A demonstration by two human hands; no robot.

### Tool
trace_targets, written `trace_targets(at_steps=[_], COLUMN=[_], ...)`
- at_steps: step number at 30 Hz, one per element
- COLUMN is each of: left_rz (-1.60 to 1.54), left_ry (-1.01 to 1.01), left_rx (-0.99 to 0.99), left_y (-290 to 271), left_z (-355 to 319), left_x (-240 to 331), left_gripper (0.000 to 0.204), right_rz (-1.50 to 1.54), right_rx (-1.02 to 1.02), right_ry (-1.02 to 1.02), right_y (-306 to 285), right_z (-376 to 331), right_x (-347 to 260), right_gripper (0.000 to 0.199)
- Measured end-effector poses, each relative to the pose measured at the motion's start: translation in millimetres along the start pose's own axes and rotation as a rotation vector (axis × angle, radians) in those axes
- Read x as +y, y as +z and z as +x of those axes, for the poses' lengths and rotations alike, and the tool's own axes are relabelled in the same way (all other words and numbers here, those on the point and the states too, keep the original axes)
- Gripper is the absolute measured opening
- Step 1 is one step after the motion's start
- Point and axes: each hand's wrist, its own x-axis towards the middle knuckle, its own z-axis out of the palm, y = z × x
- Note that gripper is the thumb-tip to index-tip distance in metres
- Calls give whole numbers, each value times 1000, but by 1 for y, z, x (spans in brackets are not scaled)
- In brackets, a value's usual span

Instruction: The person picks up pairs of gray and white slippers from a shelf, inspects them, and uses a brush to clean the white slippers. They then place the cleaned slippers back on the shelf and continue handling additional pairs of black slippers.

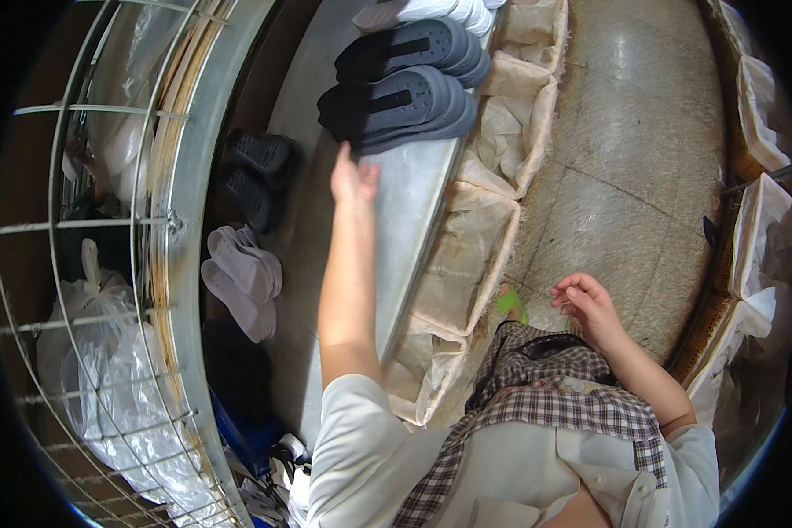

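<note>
left hand uncurled by shoes, inside shelf edge; right hand loose over aisle

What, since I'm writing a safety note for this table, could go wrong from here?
The left hand is beside the nearest grey shoe stack, so a bump might topple it. That stack lies close to the edge of the table, so shoes might slide into the lined bin. A push might also disturb the second grey stack.

Head-worn fisheye view, downward onto hands
</note>
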Motion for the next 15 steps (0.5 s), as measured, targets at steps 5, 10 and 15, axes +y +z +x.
trace_targets(at_steps=[5,10,15], left_rz=[-114,-332,-329], left_ry=[124,186,111], left_rx=[338,328,415], left_y=[-83,-122,-117], left_z=[86,179,189], left_x=[54,85,82], left_gripper=[68,76,69], right_rz=[27,47,29], right_rx=[106,183,162], right_ry=[36,87,86], right_y=[11,19,32], right_z=[25,43,62], right_x=[22,45,47], right_gripper=[16,14,13])
